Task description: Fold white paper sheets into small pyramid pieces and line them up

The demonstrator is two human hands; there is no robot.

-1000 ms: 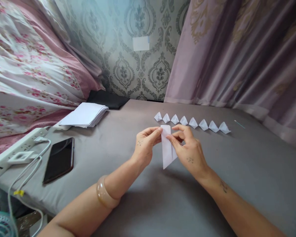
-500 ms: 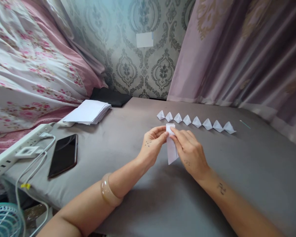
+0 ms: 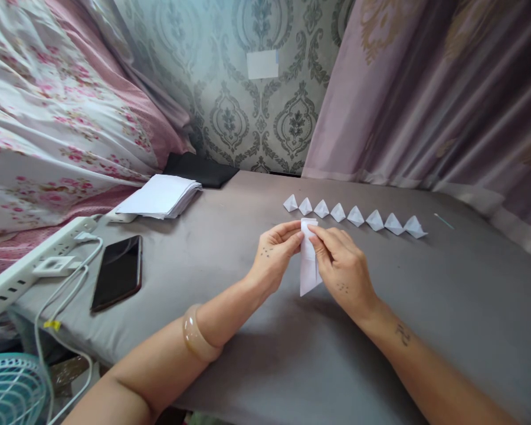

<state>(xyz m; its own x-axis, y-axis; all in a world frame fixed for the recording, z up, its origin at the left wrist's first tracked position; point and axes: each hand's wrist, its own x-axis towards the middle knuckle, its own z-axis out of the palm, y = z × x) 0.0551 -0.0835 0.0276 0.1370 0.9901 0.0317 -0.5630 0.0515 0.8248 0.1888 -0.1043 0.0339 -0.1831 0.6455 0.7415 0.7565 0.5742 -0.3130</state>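
A narrow folded sheet of white paper [image 3: 309, 268] is held upright between both hands, its lower end cut to a slanting point. My left hand [image 3: 272, 254] pinches its left edge near the top with thumb and fingers. On the other side my right hand [image 3: 343, 260] grips the upper right edge, thumb and forefinger pressed on the fold. Just beyond the hands runs a row of several small folded paper boats [image 3: 355, 216], spaced along the grey cloth. The fingertips behind the paper are hidden.
A stack of white paper [image 3: 159, 195] lies at the left, by a black folder [image 3: 201, 170]. Nearer are a phone [image 3: 118, 273] and a power strip [image 3: 35, 260] with white cables. A teal fan [image 3: 13, 389] stands below the grey table's [image 3: 230, 200] left edge.
My right hand's thumb and finger have shifted slightly along the paper, showing more of its face. The whole view has moved a little; the boats stay in place.
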